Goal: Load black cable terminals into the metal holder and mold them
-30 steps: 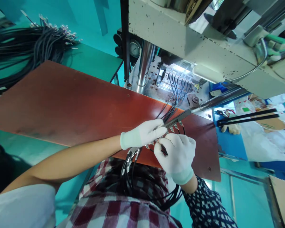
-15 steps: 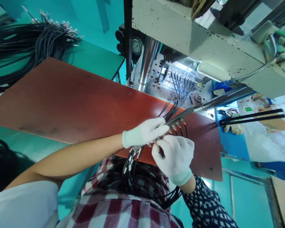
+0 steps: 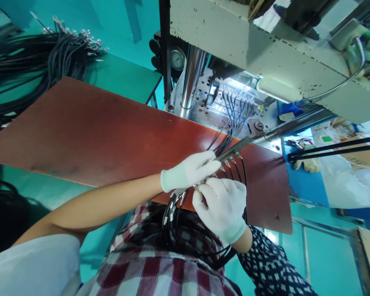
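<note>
My left hand, in a white glove, is closed around a long grey metal bar that lies slanted above the brown board. Black cables with metal connectors stick out along the bar's near side. My right hand, also gloved, pinches at the bar's lower edge beside my left fingers, at a cable connector partly hidden by the fingertips. More cable ends with silvery connectors hang in my lap, below the bar's lower end.
The brown board spans the front of a press, whose lit metal mould has several dark cables running out. A steel column stands left of it. A cable bundle lies at the far left; a blue surface with gloves and tongs-like black bars is right.
My right hand has shifted a little left and down along the bar, and another cable now hangs from the bar behind it. My left hand keeps its hold.
</note>
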A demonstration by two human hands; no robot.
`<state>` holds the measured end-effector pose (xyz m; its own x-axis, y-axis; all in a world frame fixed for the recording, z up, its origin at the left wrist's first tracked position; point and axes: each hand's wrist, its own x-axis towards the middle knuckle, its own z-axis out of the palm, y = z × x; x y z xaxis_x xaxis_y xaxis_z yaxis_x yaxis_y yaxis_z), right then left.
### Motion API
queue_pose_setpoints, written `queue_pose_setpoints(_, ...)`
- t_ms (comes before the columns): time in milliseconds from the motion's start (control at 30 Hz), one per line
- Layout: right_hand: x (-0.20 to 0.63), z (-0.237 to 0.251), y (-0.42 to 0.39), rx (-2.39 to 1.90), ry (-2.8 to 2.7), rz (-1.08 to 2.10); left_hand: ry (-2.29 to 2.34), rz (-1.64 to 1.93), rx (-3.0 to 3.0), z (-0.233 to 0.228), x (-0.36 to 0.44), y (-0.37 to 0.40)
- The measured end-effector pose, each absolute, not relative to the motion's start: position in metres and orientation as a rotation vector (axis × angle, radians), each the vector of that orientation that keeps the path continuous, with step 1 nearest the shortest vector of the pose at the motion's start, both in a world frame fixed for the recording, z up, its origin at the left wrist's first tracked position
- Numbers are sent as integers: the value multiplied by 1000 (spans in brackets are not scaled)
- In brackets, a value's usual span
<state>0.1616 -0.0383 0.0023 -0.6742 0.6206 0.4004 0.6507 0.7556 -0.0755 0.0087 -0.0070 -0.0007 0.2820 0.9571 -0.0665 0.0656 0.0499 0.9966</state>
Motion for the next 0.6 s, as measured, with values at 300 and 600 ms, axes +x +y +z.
queue_pose_setpoints(300, 227, 52, 41, -1011, -2673, -426, 1148, 752, 1717, 1, 15, -5)
queue_pose_setpoints(600, 312, 23, 76, -1348, -2966, -216, 1402, 778, 1705, 2, 47, 43)
